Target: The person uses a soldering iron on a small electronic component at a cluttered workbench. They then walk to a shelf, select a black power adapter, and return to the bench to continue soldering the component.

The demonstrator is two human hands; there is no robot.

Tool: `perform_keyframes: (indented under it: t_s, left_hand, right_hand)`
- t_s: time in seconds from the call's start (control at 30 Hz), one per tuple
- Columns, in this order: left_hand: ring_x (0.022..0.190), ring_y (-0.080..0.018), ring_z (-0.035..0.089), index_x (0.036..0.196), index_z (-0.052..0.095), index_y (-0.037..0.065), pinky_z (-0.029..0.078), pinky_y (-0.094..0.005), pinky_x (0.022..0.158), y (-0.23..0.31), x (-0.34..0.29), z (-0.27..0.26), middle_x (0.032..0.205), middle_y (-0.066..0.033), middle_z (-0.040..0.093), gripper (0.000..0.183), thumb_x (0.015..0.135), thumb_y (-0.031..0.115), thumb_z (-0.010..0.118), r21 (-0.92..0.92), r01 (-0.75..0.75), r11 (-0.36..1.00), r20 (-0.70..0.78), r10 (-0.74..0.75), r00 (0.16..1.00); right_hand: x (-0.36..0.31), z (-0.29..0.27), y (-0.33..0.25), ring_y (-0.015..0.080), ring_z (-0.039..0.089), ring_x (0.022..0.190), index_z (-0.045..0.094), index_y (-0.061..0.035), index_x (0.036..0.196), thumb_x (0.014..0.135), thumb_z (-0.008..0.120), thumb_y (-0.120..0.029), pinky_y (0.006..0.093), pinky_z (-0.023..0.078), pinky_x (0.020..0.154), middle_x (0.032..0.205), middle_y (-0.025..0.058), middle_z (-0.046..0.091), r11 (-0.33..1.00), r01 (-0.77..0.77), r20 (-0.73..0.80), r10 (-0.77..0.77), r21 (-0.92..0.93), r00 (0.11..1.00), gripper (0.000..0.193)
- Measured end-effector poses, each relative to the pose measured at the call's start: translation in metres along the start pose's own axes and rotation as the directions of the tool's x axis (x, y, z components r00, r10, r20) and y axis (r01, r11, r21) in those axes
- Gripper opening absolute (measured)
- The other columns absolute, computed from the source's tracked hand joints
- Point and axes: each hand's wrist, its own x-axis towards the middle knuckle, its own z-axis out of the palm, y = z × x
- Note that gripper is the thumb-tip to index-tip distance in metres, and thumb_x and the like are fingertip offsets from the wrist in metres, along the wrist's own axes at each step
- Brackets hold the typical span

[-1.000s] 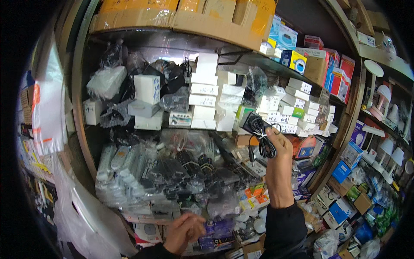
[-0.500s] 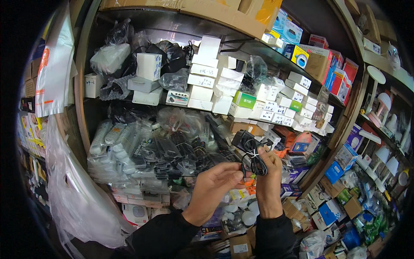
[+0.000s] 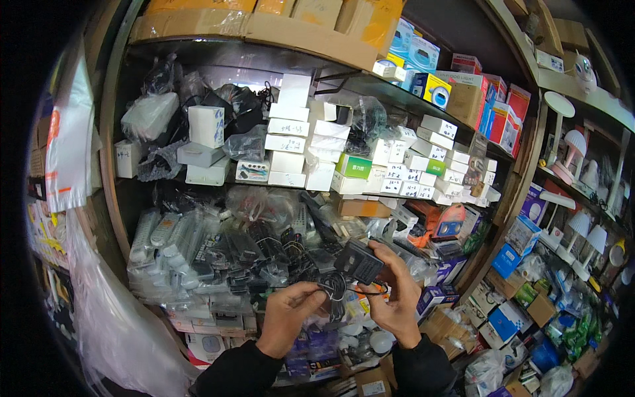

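Observation:
A black power adapter with a block-shaped body is held up in front of the shelves. My right hand grips the block between thumb and fingers from its right side. Its coiled black cable hangs at the lower left of the block. With thumb and forefinger closed together, my left hand pinches the coil at its left edge. Behind the adapter lie remote controls in clear plastic wrapping, heaped on the lower shelf.
White boxes with handwriting are stacked along the middle shelf. Cardboard cartons fill the top shelf. Plastic bags hang at left. Desk lamps stand on the right shelves, and light bulbs lie below my hands.
The adapter has turned, and its block now faces up in my right hand. My left hand has moved left and down and now pinches the cable coil. The view has shifted slightly.

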Motion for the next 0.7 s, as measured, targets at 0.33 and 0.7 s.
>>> perform_keyframes:
  t_s: [0.33,0.7]
  left_hand:
    - [0.121,-0.0221,0.069,0.138,0.063,-0.003,0.057,-0.0365,0.103,0.002,0.002,-0.002,0.133,-0.0144,0.070,0.034,0.106,0.009,0.069,-0.063,-0.061,0.996,0.068,0.066,0.995]
    - [0.131,-0.0243,0.066,0.151,0.059,0.001,0.053,-0.0382,0.112,0.026,0.018,0.040,0.148,-0.0169,0.063,0.051,0.102,0.004,0.072,0.004,-0.333,0.943,0.142,0.329,0.934]
  right_hand:
    - [-0.007,0.006,0.006,0.0330,0.057,0.142,0.051,-0.0012,0.149,0.092,0.077,0.007,0.0435,0.059,0.109,0.157,0.0227,0.052,0.951,-0.112,-0.010,0.120,0.287,0.993,0.063]
    - [-0.044,0.054,-0.001,0.0324,0.060,0.135,0.045,-0.0014,0.139,0.085,0.091,-0.006,0.0414,0.060,0.107,0.149,0.0244,0.049,0.993,0.002,-0.404,0.046,0.116,0.913,0.071]
